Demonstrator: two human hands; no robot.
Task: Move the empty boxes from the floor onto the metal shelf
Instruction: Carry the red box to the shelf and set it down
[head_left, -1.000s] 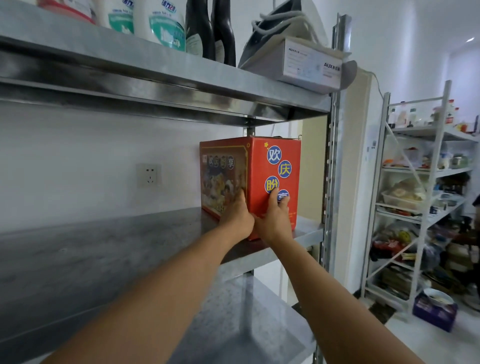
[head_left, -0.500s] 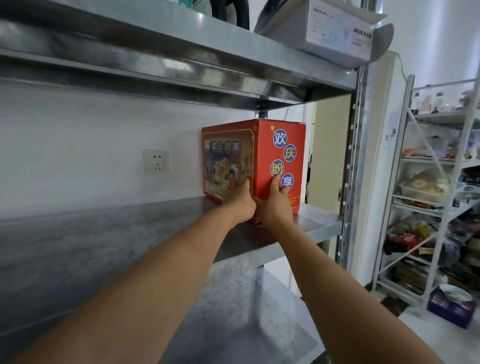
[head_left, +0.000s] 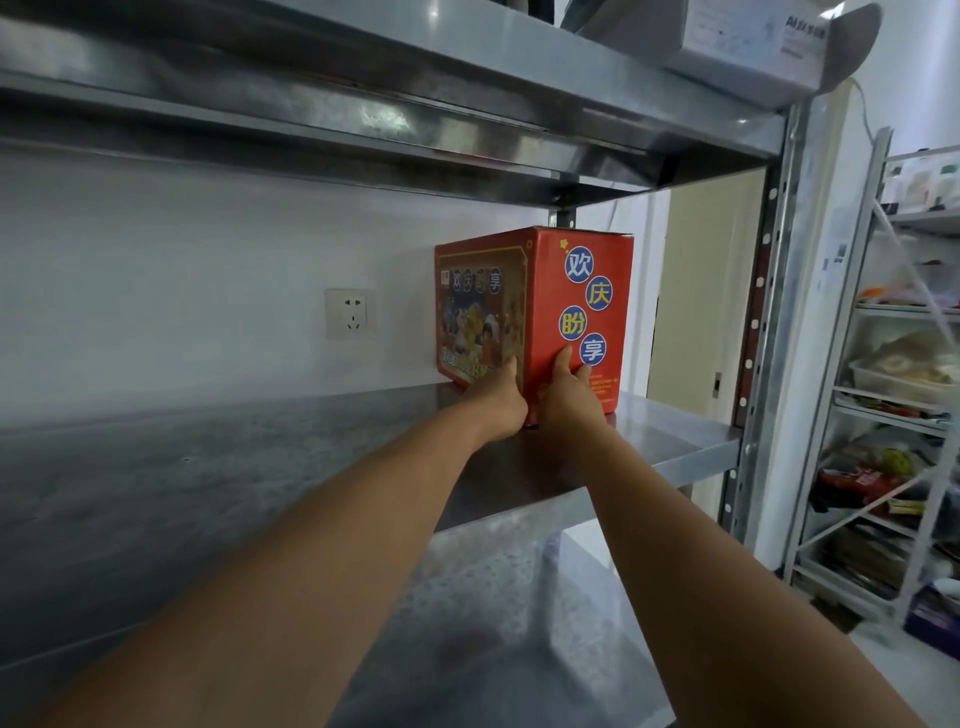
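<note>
Two hands: our left hand (head_left: 496, 402) and right hand (head_left: 569, 400) both lie low on the red cardboard box (head_left: 540, 312), one on each side of its near upright corner, with our arms stretched out in front of us.
Left grip: the left hand lies flat against the face with the cartoon picture, thumb pointing up along it. It presses rather than clasps.
Right grip: the right hand is spread on the plain red face, its fingers (head_left: 563, 359) straight and pointing up, just below the lowest blue disc. Nothing curls round the box.
Box position: it stands upright on the metal shelf (head_left: 234, 467), toward the shelf's right end, with its far side near the wall and its near corner turned toward us.
Box markings: four blue discs with white characters run down the right-hand face.
Shelf surface: dull mottled steel, with a lower steel level (head_left: 493, 623) beneath it.
Level above: the upper shelf (head_left: 363, 104) passes over the box without touching it and carries a white carton (head_left: 753, 47) at its right end.
Wall: we see a white wall socket (head_left: 349, 314) just left of the box.
Frame: a perforated upright post (head_left: 763, 312) stands at the shelves' right end.
Far right: a white wire rack (head_left: 872, 415) stands well apart, crowded with packets and trays too blurred for us to name.
</note>
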